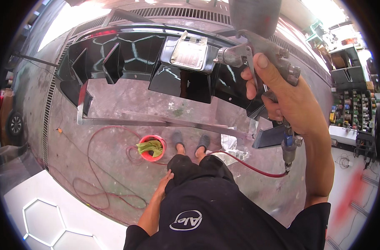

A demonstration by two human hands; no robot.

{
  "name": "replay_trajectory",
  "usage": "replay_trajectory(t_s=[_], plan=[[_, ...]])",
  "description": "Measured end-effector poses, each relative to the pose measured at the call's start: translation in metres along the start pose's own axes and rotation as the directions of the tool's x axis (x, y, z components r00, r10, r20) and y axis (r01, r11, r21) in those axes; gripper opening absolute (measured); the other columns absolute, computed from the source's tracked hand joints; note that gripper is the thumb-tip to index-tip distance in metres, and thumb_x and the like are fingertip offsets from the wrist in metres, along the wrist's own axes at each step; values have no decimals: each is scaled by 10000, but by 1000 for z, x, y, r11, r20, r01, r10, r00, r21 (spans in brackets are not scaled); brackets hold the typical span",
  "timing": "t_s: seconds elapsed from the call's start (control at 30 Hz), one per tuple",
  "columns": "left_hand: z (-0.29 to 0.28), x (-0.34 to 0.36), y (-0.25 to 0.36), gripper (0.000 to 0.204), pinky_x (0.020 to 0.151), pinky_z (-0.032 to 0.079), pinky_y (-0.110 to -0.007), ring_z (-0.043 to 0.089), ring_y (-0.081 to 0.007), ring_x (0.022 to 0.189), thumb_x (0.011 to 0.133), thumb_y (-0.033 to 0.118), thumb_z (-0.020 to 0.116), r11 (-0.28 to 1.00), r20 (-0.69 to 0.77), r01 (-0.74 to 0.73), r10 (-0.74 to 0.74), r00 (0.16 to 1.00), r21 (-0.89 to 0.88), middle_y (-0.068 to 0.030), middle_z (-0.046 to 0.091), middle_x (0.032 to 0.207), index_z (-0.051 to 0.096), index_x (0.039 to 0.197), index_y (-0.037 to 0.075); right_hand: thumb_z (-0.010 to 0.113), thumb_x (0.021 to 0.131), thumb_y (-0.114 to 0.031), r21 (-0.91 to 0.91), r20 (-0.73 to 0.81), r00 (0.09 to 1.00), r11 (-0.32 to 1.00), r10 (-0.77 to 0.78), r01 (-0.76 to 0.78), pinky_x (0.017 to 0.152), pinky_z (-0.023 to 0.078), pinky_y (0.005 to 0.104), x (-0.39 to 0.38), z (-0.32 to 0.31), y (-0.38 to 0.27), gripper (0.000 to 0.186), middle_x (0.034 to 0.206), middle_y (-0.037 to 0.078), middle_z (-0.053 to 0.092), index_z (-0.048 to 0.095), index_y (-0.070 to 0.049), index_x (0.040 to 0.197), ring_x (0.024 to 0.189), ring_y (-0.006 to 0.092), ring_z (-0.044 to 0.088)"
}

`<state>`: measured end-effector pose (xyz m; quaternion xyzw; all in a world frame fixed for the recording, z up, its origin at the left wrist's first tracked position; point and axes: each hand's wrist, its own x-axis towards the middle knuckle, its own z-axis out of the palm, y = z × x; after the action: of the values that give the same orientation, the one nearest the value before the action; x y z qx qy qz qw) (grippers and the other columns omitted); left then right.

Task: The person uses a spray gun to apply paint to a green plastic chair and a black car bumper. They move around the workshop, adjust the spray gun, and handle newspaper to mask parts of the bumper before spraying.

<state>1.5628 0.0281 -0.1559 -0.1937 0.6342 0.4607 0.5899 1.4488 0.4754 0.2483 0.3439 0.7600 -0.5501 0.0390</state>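
Observation:
My right hand point(298, 98) is raised and wrapped round the handle of a metal spray gun point(265, 52). A grey cup point(256, 16) sits on top of the gun, and its nozzle points left. Beyond it lies a glossy black bumper part point(135, 54) with fins, held up on a stand point(177, 122). A rectangle in its middle is covered with masking tape and paper point(191, 52). From the gun's base a red air hose point(261, 171) curves down to the floor. My left hand point(165, 181) rests against my left thigh, holding nothing, with its fingers partly hidden.
A red bucket point(163, 143) with a green cloth point(150, 147) stands left of my feet. More hose point(90, 166) loops across the floor at left. Crumpled masking sheet point(229, 143) lies right of my feet. Shelves of cans point(352, 106) line the right side.

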Motion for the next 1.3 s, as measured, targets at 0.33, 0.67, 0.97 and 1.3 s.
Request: replay_trajectory(t_s=[0.33,0.67,0.97,1.3], plan=[[0,0,-5,775,1146,392,-283,481,-214,1443,1067,476,618,997,-7,17,-17,1000,-76,-156,436,1650,319,1664,83,628,979,-690,-113,94,993,990,-72,83,436,304,229,27,24,-17,647,751,-1,614,689,-50,1044,499,36,422],[-5,4,-11,792,1178,356,-286,457,-218,1469,1065,479,619,997,-8,17,-18,1000,-79,-162,417,1662,305,1668,73,617,969,-716,-51,221,970,992,-105,119,413,304,229,36,33,-24,667,716,-6,593,693,-55,1009,468,42,417],[-7,1,-11,779,1181,361,-296,454,-230,1477,1066,487,611,997,-19,24,-25,1000,-69,-170,427,1655,317,1666,85,641,960,-702,-49,85,991,992,-108,112,412,302,232,48,29,-17,644,716,-12,591,696,-62,1006,475,40,416],[-2,-2,-7,756,1169,371,-283,460,-217,1468,1084,455,589,991,-2,37,-38,999,-131,-168,424,1656,300,1669,75,629,967,-704,-23,230,968,994,-97,105,413,294,224,40,31,-22,651,722,-12,597,692,-57,993,468,37,408]])
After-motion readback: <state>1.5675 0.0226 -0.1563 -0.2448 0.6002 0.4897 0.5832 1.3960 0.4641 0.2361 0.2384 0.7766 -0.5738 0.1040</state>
